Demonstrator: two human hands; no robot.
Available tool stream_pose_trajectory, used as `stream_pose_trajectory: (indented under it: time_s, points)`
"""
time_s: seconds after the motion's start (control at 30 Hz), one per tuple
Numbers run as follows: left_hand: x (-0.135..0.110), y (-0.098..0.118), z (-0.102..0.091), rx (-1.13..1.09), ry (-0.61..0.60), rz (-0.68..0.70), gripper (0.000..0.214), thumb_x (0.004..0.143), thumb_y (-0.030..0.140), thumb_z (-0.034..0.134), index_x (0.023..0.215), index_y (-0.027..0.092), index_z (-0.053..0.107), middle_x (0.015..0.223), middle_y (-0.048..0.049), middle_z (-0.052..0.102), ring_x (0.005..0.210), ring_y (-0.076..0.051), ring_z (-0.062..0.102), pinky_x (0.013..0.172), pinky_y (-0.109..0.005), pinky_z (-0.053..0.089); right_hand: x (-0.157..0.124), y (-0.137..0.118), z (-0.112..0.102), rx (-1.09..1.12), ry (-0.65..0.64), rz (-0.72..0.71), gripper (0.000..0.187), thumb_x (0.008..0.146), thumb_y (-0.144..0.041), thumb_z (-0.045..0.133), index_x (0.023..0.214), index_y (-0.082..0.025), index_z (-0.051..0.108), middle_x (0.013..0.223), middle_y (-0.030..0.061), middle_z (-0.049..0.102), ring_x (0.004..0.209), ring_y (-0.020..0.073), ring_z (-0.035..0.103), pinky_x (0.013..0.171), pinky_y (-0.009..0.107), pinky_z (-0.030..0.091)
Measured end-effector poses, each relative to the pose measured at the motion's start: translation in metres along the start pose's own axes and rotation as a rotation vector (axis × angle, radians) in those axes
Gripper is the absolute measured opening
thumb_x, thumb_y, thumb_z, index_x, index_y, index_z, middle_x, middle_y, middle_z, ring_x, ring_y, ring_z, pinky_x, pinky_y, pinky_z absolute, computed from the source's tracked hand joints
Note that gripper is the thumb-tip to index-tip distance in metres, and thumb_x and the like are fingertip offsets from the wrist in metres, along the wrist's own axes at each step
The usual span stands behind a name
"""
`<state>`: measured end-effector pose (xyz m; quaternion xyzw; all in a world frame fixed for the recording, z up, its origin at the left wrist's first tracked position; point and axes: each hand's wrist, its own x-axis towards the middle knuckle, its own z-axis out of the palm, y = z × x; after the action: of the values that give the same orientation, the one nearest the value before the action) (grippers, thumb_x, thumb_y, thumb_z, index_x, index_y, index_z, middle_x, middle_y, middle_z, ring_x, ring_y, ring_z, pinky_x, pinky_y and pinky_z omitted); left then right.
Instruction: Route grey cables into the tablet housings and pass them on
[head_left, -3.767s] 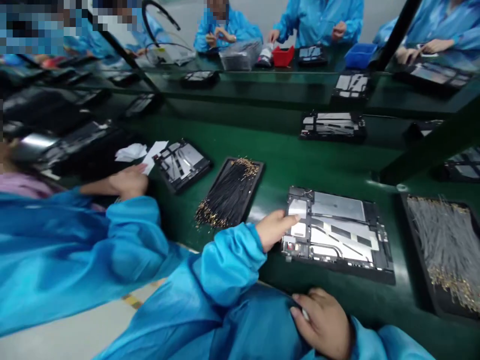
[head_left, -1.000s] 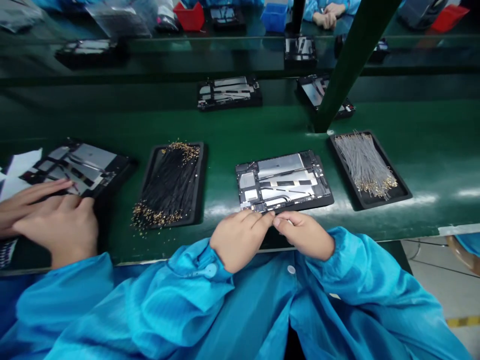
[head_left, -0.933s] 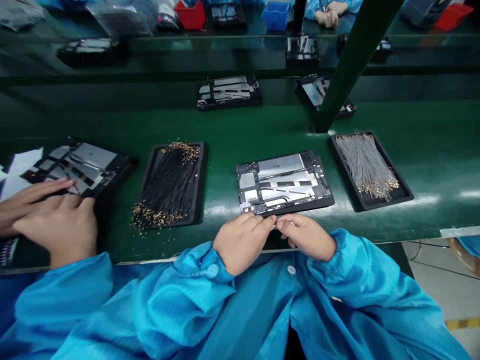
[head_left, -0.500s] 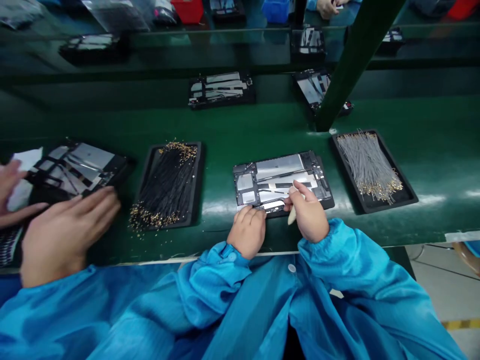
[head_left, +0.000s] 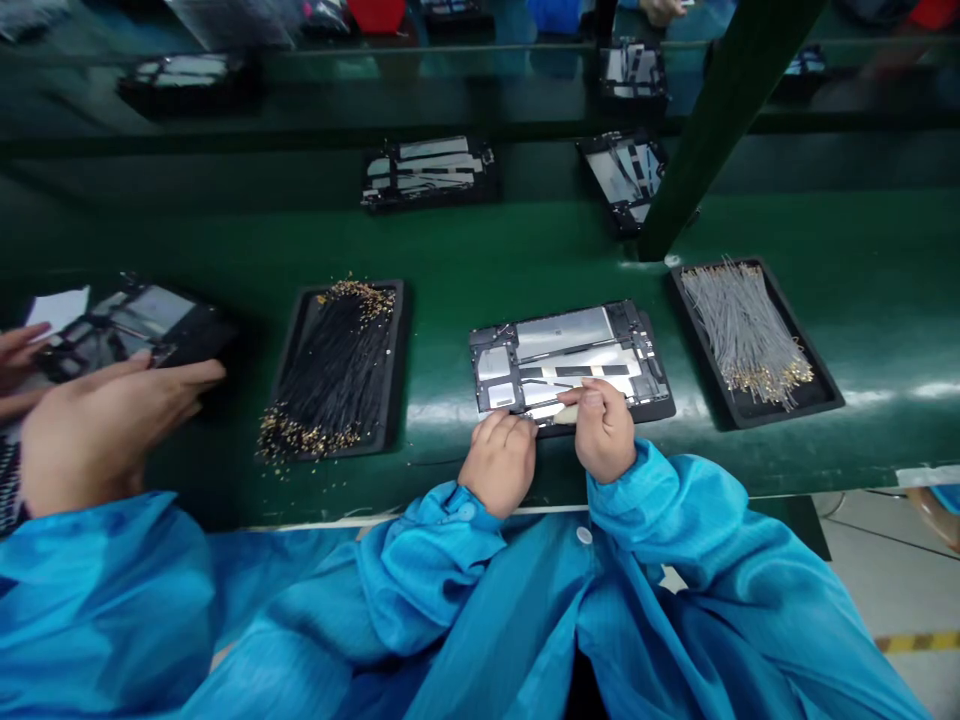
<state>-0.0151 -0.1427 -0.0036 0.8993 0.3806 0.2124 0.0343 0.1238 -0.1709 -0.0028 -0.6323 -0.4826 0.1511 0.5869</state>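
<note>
Under the left hand [head_left: 499,462] and right hand [head_left: 604,430], the tablet frame [head_left: 562,360] showed smooth, satin silver metal sheets set in matt black plastic. The right hand held a smooth, pale pick [head_left: 568,414]. Left of the hands, a matt black tray [head_left: 396,370] held glossy black wires [head_left: 330,375] with gold tips. The desk [head_left: 450,250] was glossy green, and the smock [head_left: 420,590] was sheen-finished blue cloth.

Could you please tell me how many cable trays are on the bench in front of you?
2: a black-cable tray left of the tablet frame, a grey-cable tray right of it. More may be hidden.
</note>
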Motion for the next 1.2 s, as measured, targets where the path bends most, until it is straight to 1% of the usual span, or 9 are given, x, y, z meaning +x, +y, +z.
stream_pose_trajectory:
  time_s: [0.53, 0.6, 0.77, 0.87, 0.97, 1.03, 1.07, 1.13, 1.2]
  points:
    - [0.003, 0.000, -0.004, 0.023, -0.045, 0.011, 0.018, 0.081, 0.015, 0.043, 0.083, 0.011, 0.061, 0.080, -0.0100, 0.062, 0.089, -0.024, 0.053, 0.078, -0.037, 0.044, 0.002, -0.003, -0.001, -0.039, -0.052, 0.003, 0.018, 0.087, -0.028, 0.037, 0.096, -0.022, 0.051, 0.075, 0.0003, 0.067, 0.073, 0.0146, 0.062, 0.072, 0.029, 0.048]
    - [0.003, -0.001, -0.004, 0.022, -0.054, 0.014, 0.018, 0.081, 0.015, 0.043, 0.082, 0.010, 0.061, 0.079, -0.0101, 0.062, 0.088, -0.024, 0.053, 0.078, -0.037, 0.044, 0.008, -0.011, -0.002, -0.138, -0.147, -0.033, 0.023, 0.087, -0.030, 0.034, 0.089, -0.021, 0.055, 0.076, 0.0016, 0.067, 0.074, 0.0153, 0.062, 0.070, 0.028, 0.047]
    - [-0.001, -0.004, 0.001, -0.020, -0.067, 0.005, 0.023, 0.080, 0.013, 0.041, 0.089, 0.009, 0.061, 0.086, -0.0132, 0.062, 0.093, -0.026, 0.052, 0.081, -0.040, 0.043, 0.028, -0.032, 0.004, -0.445, -0.638, -0.238, 0.032, 0.087, -0.033, 0.033, 0.075, -0.018, 0.059, 0.068, 0.0047, 0.065, 0.067, 0.0173, 0.059, 0.068, 0.029, 0.042]
    - [-0.003, -0.002, -0.002, -0.069, -0.069, -0.069, 0.026, 0.079, 0.015, 0.040, 0.095, 0.011, 0.060, 0.091, -0.0134, 0.062, 0.101, -0.027, 0.048, 0.085, -0.043, 0.040, 0.032, -0.035, 0.011, -0.526, -0.694, -0.262, 0.033, 0.087, -0.033, 0.033, 0.075, -0.017, 0.059, 0.069, 0.0063, 0.065, 0.066, 0.0186, 0.059, 0.068, 0.029, 0.041]
    - [-0.008, 0.005, -0.015, -0.219, -0.097, -0.227, 0.024, 0.081, 0.021, 0.040, 0.091, 0.015, 0.061, 0.092, -0.0120, 0.062, 0.101, -0.027, 0.049, 0.089, -0.046, 0.037, 0.032, -0.032, 0.014, -0.540, -0.659, -0.237, 0.033, 0.087, -0.032, 0.032, 0.074, -0.017, 0.059, 0.069, 0.0068, 0.065, 0.066, 0.0189, 0.059, 0.066, 0.029, 0.040]
    - [-0.013, 0.011, -0.025, -0.437, -0.188, -0.419, 0.022, 0.081, 0.028, 0.042, 0.085, 0.017, 0.061, 0.087, -0.0099, 0.062, 0.092, -0.025, 0.054, 0.086, -0.044, 0.039, 0.032, -0.029, 0.014, -0.506, -0.641, -0.221, 0.032, 0.086, -0.033, 0.033, 0.072, -0.019, 0.058, 0.067, 0.0061, 0.064, 0.066, 0.0187, 0.059, 0.064, 0.028, 0.040]
    - [-0.015, 0.014, -0.028, -0.591, -0.262, -0.568, 0.022, 0.081, 0.031, 0.044, 0.081, 0.017, 0.061, 0.082, -0.0088, 0.062, 0.084, -0.023, 0.056, 0.081, -0.041, 0.043, 0.032, -0.026, 0.014, -0.477, -0.615, -0.188, 0.031, 0.085, -0.035, 0.033, 0.071, -0.019, 0.057, 0.067, 0.0054, 0.063, 0.066, 0.0185, 0.059, 0.063, 0.027, 0.040]
    - [-0.018, 0.018, -0.031, -0.964, -0.384, -0.966, 0.025, 0.080, 0.037, 0.045, 0.078, 0.015, 0.058, 0.071, -0.0068, 0.060, 0.067, -0.019, 0.057, 0.066, -0.035, 0.048, 0.034, -0.020, 0.012, -0.402, -0.510, -0.036, 0.032, 0.086, -0.039, 0.032, 0.071, -0.021, 0.054, 0.065, 0.0033, 0.062, 0.065, 0.0174, 0.059, 0.060, 0.026, 0.040]
    - [-0.015, 0.019, -0.029, -1.317, -0.338, -1.372, 0.028, 0.082, 0.040, 0.044, 0.078, 0.014, 0.054, 0.064, -0.0044, 0.056, 0.054, -0.013, 0.055, 0.055, -0.028, 0.048, 0.036, -0.015, 0.010, -0.293, -0.382, 0.173, 0.036, 0.086, -0.044, 0.028, 0.072, -0.022, 0.053, 0.061, 0.0006, 0.060, 0.061, 0.0156, 0.059, 0.057, 0.025, 0.041]
